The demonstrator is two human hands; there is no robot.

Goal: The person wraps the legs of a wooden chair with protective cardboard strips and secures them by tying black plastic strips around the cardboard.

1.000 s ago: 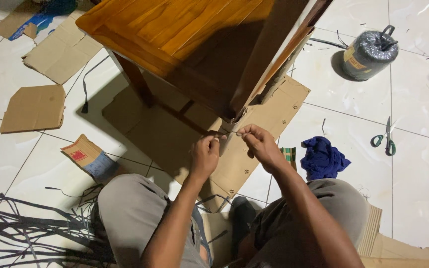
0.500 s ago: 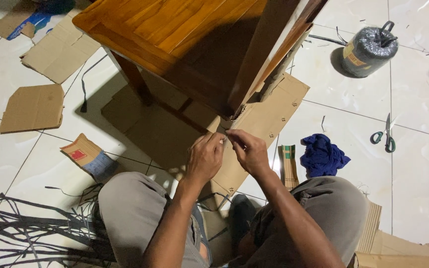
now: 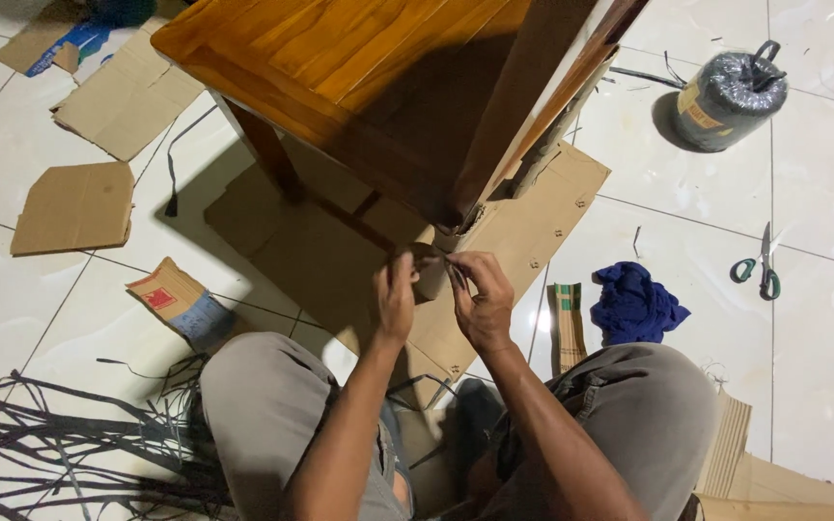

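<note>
- Where the cardboard-wrapped leg (image 3: 429,273) of the wooden table (image 3: 340,77) meets the floor, both hands work it.
- Left hand (image 3: 396,299): fingers closed against the wrapping.
- Right hand (image 3: 480,301): fingers pinching something thin I cannot make out.
- Scissors (image 3: 763,265) lie well right of the table.

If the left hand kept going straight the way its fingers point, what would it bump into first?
Probably the cardboard-wrapped table leg right ahead of the left hand; depth is hard to judge from above.
</note>
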